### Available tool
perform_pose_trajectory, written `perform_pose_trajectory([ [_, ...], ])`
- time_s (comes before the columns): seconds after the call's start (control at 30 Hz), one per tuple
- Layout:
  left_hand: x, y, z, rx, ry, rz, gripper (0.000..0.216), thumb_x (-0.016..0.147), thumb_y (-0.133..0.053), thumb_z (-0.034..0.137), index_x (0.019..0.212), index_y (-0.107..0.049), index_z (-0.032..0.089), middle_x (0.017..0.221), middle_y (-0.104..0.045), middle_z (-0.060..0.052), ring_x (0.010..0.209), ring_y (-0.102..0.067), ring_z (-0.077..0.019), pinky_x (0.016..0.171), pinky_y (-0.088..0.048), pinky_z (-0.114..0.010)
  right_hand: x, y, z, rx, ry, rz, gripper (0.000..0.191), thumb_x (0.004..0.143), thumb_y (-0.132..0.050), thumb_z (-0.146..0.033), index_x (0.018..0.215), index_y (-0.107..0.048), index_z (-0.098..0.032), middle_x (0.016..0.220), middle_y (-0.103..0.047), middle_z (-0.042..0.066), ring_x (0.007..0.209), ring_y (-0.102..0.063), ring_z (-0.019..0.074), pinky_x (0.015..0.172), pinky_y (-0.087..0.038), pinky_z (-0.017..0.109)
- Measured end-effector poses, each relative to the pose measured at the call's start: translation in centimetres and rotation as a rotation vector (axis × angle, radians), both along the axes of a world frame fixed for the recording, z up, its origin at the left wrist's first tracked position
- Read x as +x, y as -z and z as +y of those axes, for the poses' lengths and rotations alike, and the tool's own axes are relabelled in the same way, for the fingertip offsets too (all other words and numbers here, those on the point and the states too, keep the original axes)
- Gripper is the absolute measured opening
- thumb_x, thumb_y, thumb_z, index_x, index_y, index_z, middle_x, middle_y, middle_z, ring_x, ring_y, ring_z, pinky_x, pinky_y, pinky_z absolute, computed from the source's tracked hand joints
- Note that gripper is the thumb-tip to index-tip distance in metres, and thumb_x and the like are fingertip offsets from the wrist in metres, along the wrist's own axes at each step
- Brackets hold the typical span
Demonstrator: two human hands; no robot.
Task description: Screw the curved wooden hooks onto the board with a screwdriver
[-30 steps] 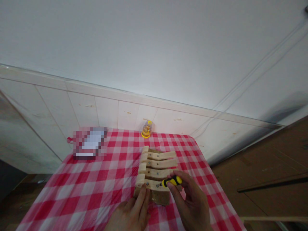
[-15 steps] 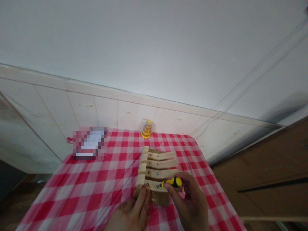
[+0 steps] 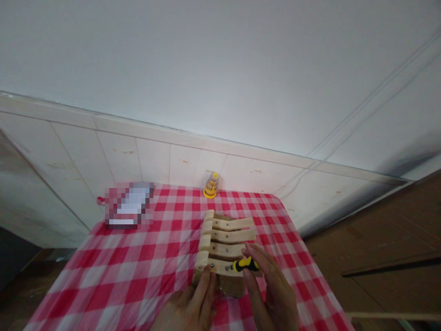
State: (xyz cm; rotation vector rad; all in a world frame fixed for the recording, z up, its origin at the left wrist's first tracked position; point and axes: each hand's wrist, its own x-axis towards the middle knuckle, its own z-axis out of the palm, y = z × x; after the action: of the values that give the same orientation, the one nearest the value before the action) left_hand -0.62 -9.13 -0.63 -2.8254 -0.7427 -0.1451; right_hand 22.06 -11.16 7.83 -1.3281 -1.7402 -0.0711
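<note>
The wooden rack [image 3: 221,249] lies mostly beyond both hands [image 3: 188,305].

Black-yellow screwdriver [image 3: 245,264], red-white checked tablecloth [image 3: 138,266]

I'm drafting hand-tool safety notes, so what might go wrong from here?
The screwdriver might slip off the screw at its tip and scratch the nearest wooden slat.

The left hand has fingertips on that same slat, so a slip toward them could hurt.

The tablecloth looks creased, so the slatted piece might shift under pressure.
</note>
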Motion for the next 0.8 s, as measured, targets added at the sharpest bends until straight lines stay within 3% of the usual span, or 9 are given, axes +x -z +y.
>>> perform_pose_trajectory([
  [0.13,0.0,0.1,-0.1,-0.011,-0.011,-0.039,0.045,0.099,-0.050,0.011,0.144,-0.059,0.012,0.150,-0.057,-0.025,0.107,-0.075,-0.0290,0.067,-0.064,-0.031,0.6,0.7,-1.0,-0.101,0.035,-0.010,0.049,0.098,-0.060,-0.010,0.145,-0.059,-0.027,0.127,-0.078,0.009,0.114,-0.078,0.0236,0.096,-0.067,0.034],
  [0.5,0.0,1.2,-0.2,-0.036,-0.030,-0.071,0.045,0.099,-0.056,0.016,0.144,-0.060,0.016,0.150,-0.059,-0.021,0.112,-0.073,-0.0281,0.073,-0.063,-0.030,0.5,1.0,-0.6,-0.070,0.100,0.049,0.036,0.097,-0.065,-0.016,0.132,-0.067,-0.025,0.119,-0.081,0.009,0.103,-0.081,0.0242,0.087,-0.070,0.033],
  [0.8,0.1,0.4,-0.1,-0.118,-0.027,0.002,0.043,0.098,-0.054,0.012,0.140,-0.062,0.017,0.153,-0.056,-0.021,0.118,-0.071,-0.0303,0.079,-0.065,-0.033,0.0,0.8,-0.5,-0.078,0.126,0.129,0.028,0.096,-0.070,-0.020,0.124,-0.070,-0.024,0.112,-0.081,0.010,0.095,-0.081,0.0246,0.082,-0.070,0.034],
])
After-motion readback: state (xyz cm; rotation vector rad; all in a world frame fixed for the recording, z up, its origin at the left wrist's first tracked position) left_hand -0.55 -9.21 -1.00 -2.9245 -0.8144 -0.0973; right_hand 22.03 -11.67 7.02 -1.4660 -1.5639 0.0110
